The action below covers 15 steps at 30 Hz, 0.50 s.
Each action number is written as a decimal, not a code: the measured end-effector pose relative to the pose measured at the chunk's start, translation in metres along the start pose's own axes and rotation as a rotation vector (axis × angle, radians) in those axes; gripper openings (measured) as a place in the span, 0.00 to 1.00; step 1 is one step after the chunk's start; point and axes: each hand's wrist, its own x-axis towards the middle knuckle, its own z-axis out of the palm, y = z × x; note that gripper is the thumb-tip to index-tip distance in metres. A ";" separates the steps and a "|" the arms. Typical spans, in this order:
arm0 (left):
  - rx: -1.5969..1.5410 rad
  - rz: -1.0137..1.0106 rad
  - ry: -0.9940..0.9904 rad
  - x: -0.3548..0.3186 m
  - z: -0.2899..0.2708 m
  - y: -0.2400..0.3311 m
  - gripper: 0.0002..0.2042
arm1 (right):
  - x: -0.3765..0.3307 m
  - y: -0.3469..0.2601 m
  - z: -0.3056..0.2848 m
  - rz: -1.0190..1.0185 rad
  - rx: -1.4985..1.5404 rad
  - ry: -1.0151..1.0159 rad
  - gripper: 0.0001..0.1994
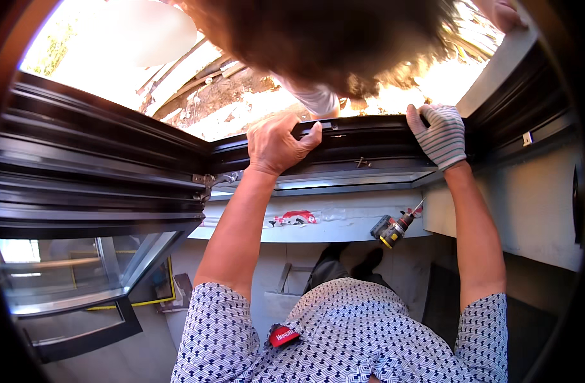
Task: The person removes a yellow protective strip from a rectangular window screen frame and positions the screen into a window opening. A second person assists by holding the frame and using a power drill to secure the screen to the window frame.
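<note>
Both my arms reach forward to the dark window frame (363,148), which runs across the opening. My left hand (276,143) is bare, its fingers curled over the frame's outer edge and the thumb lying along the top. Farther right, my right hand (439,135) wears a grey striped glove and grips the same frame near its right corner. Some fingertips of both hands are hidden behind the edge. Small screws (363,163) show on the frame between my hands. Below it a cordless drill (393,228) lies on the pale sill (343,233).
Another person's head (331,38) is close beyond the frame; a hand (506,14) shows at the upper right. A dark sash (101,156) stands swung inward at left, joined by a hinge (206,182). A red item (297,217) lies on the sill. Planks (190,80) lie outside.
</note>
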 end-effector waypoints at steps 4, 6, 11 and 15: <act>0.025 0.122 0.073 0.001 0.001 -0.003 0.25 | -0.032 0.040 0.030 -0.213 -0.321 -0.089 0.13; 0.079 0.162 0.076 -0.002 0.002 -0.005 0.25 | -0.030 0.034 0.034 -0.200 -0.325 -0.166 0.13; 0.057 -0.113 -0.234 -0.002 -0.020 0.006 0.28 | -0.015 0.019 0.032 -0.200 -0.334 -0.257 0.13; 0.019 -0.095 -0.174 0.002 -0.003 0.004 0.28 | -0.015 0.019 0.020 -0.188 -0.374 -0.288 0.13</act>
